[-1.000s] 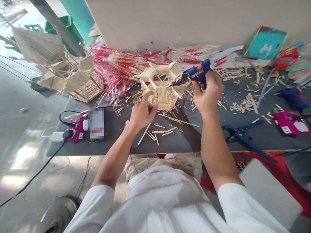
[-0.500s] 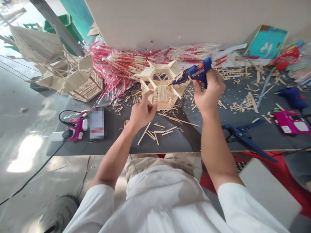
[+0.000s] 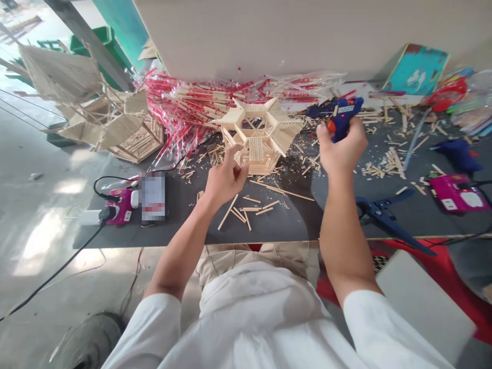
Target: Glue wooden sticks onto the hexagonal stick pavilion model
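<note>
A six-sided model of thin wooden sticks [image 3: 257, 148], with slatted roof panels round an open middle, stands on the dark table. At its front left edge my left hand [image 3: 227, 174] has its fingers curled, index finger and thumb against the lower part. My right hand [image 3: 343, 148] is wrapped round the handle of a blue hot glue gun [image 3: 343, 114], which it holds up to the right of the model. The gun's nozzle points left, apart from the roof panels. Several loose sticks [image 3: 251, 209] lie in front of the model.
Bagged red-tipped sticks [image 3: 184, 97] lie along the wall. A larger stick structure [image 3: 115, 125] stands at left, with a pink power strip [image 3: 122, 206] and phone [image 3: 152, 197] nearer. Dark blue cutters [image 3: 380, 212], another glue gun [image 3: 457, 154] and stick scraps [image 3: 390, 163] are at right.
My right hand has drawn the glue gun off the model's roof, back to the right. My left hand and the model have stayed in place.
</note>
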`<state>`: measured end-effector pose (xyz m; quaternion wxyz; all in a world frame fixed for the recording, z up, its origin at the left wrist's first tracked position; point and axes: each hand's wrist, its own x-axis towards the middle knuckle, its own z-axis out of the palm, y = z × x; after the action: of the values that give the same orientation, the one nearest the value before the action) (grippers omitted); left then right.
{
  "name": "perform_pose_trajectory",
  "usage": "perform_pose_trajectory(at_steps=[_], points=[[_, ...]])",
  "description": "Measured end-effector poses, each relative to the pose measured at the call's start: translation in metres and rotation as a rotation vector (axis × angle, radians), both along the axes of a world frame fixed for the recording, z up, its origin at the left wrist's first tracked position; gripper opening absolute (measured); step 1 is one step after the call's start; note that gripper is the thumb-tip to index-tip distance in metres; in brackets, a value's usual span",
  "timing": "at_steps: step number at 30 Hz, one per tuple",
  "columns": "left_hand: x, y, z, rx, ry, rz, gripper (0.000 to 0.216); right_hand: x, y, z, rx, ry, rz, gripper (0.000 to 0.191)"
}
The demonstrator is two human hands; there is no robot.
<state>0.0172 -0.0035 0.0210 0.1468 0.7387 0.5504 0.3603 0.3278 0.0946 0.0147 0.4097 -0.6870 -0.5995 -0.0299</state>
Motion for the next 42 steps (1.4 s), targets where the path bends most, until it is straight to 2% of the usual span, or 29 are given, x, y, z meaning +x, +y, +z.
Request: perform_pose_trajectory(at_steps=[3,5,7,8,11,12,14,16,18,19,21,24,26,29,30,32,35,42], points=[[0.0,0.0,0.0,-0.006,-0.007,-0.005,0.046,0.032,0.005,-0.016,-0.126,0.025,-0.109,0.081],[0.0,0.0,0.0,-0.004,-0.013,-0.012,0.047,0.047,0.005,-0.025,-0.282,0.034,-0.119,0.087],[0.0,0.0,-0.001,0.0,-0.013,-0.015,0.047,0.053,0.002,-0.029,-0.403,0.012,-0.097,0.081],[0.0,0.0,-0.001,0.001,-0.011,-0.014,0.047,0.052,0.0,-0.029,-0.412,-0.005,-0.094,0.077],[0.0,0.0,-0.001,-0.001,-0.007,-0.003,0.046,0.039,-0.007,-0.019,-0.22,-0.001,-0.109,0.058],[0.0,0.0,-0.001,-0.003,-0.008,-0.003,0.046,0.033,-0.011,-0.013,-0.148,0.039,-0.06,0.047],[-0.001,0.0,-0.001,-0.009,-0.015,-0.01,0.046,0.018,-0.019,0.0,-0.056,0.164,0.142,0.03],[-0.001,0.001,-0.001,-0.01,-0.024,-0.021,0.047,0.003,-0.031,0.012,0.038,0.298,0.375,0.03],[-0.001,0.001,-0.001,-0.005,-0.031,-0.025,0.046,-0.01,-0.045,0.023,0.185,0.431,0.532,0.03],[-0.001,0.001,-0.001,-0.004,-0.033,-0.024,0.046,-0.014,-0.053,0.029,0.188,0.494,0.632,0.029],[-0.001,0.001,-0.002,-0.006,-0.037,-0.017,0.045,-0.022,-0.067,0.038,0.039,0.562,0.896,0.027],[-0.001,0.001,-0.002,-0.014,-0.035,-0.015,0.043,-0.037,-0.081,0.043,-0.333,0.489,1.322,0.024],[0.0,0.001,-0.001,-0.021,-0.026,-0.017,0.044,-0.054,-0.086,0.038,-0.471,0.324,1.431,0.019],[0.001,0.0,0.0,-0.031,-0.006,-0.009,0.045,-0.087,-0.088,0.02,-0.45,-0.019,1.253,0.018],[0.001,0.0,0.001,-0.027,0.003,-0.002,0.046,-0.097,-0.088,0.013,-0.473,-0.112,1.188,0.015],[0.002,-0.001,0.001,-0.007,0.018,0.016,0.045,-0.11,-0.088,0.001,-0.55,-0.24,1.151,0.009],[0.002,-0.001,0.001,0.017,0.023,0.023,0.045,-0.117,-0.089,-0.009,-0.614,-0.289,1.158,0.004],[0.004,0.0,-0.001,0.02,0.01,0.028,0.045,-0.117,-0.092,-0.008,-0.571,-0.332,1.123,0.012]])
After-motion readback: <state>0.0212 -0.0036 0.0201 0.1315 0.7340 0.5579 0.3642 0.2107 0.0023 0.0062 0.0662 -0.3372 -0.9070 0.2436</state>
